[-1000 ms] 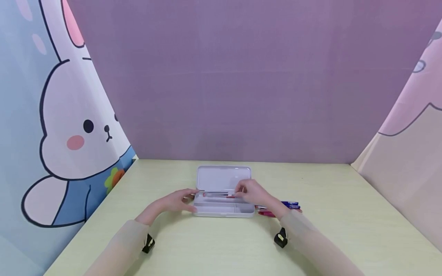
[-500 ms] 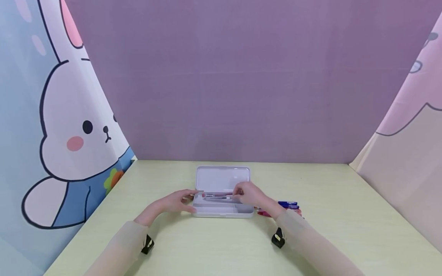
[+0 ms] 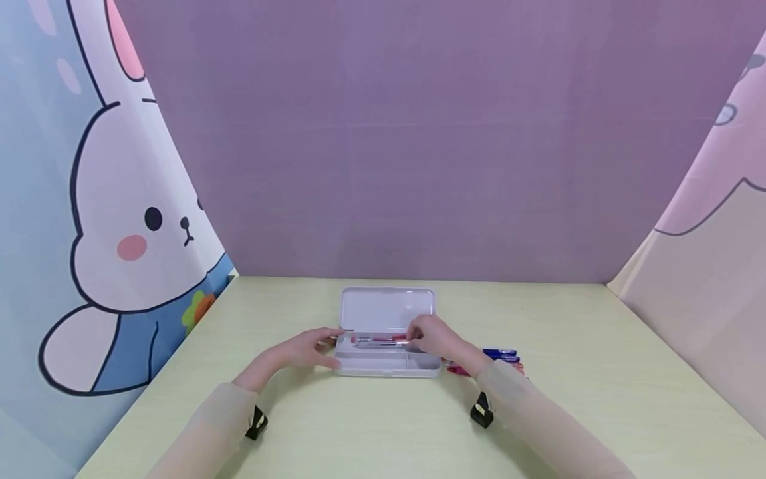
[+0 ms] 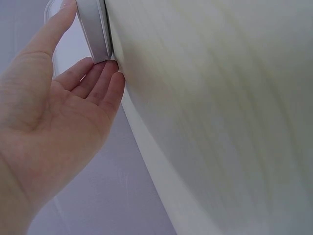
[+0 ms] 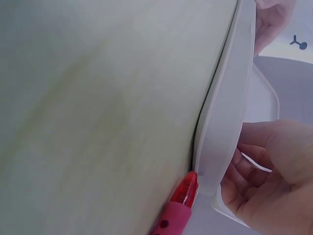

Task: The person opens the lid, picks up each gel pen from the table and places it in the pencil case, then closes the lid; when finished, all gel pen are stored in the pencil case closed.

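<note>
A white pencil case lies with its lid raised at the back. My left hand rests at the case's left end, fingers at the back corner and thumb near the front; the left wrist view shows the fingertips against the wall. My right hand reaches into the long rear compartment, its curled fingers at the right end of a clear-barrelled pen. The fingertips are partly hidden in the right wrist view. Behind that pen lies one with red parts.
Several pens, blue ones and a pink-red one, lie on the table right of the case, partly under my right forearm. The front compartment has a divider. A purple backdrop rises behind the table.
The clear pen has come down alongside the red-marked one in the rear compartment, my right hand staying at its right end. My left hand has kept its place at the case.
</note>
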Action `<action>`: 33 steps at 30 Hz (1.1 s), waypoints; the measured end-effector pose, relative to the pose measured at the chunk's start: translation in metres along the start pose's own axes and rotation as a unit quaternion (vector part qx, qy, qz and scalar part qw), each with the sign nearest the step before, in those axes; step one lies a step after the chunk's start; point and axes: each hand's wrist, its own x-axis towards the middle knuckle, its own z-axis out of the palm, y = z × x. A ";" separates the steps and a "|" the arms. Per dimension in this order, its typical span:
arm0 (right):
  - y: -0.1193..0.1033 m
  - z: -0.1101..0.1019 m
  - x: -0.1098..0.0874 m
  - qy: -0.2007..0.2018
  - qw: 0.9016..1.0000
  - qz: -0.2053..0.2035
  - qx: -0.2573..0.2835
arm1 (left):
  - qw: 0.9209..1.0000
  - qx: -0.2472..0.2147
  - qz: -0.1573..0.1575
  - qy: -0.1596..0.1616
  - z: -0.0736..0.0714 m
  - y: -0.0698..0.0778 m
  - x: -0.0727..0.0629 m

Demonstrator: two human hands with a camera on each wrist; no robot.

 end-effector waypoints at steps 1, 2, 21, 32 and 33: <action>0.000 0.000 0.001 0.001 1.000 0.003 0.000 | 1.000 0.002 0.001 0.001 -0.001 0.001 0.000; 0.000 0.001 0.002 -0.001 1.000 0.013 0.005 | 1.000 0.003 0.003 0.001 -0.001 0.001 0.000; 0.002 0.002 0.005 0.021 1.000 0.017 -0.003 | 1.000 0.001 0.008 0.001 0.000 0.004 0.001; 0.007 -0.003 -0.002 0.017 0.999 -0.017 0.030 | 1.000 -0.006 0.000 -0.002 0.000 0.005 -0.001; 0.009 -0.003 -0.003 0.016 0.999 -0.024 0.034 | 1.000 -0.005 0.000 -0.002 0.000 0.005 -0.002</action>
